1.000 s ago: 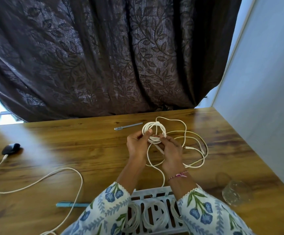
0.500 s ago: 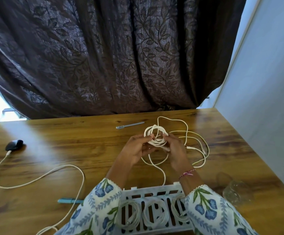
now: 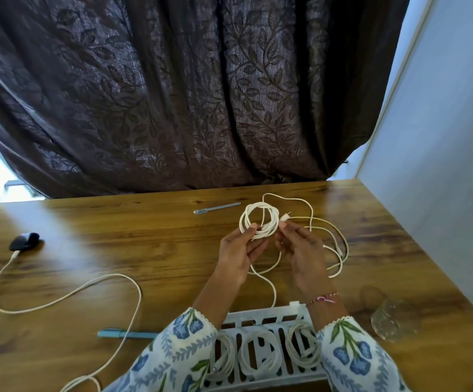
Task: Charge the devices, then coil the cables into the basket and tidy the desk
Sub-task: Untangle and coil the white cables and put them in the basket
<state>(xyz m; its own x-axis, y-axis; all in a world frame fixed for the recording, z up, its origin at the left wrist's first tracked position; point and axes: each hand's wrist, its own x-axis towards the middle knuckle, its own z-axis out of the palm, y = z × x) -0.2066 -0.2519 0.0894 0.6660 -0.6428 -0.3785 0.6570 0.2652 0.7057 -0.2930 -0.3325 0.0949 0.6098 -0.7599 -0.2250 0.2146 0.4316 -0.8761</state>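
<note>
Left hand (image 3: 236, 251) curled round the near rim of the coil (image 3: 259, 220), thumb on top, holding it up above the bench (image 3: 150, 247). Right hand (image 3: 304, 251) pinching the cable's plug end (image 3: 285, 217) against the coil's right side, other fingers loosely bent. Loose cable (image 3: 331, 244) trailing right and down toward the basket (image 3: 269, 314), which sits at the near edge with three coils inside. Compared with half a second ago: coil lifted higher and opened rounder, hands spread apart, plug now showing beside the right fingertips.
</note>
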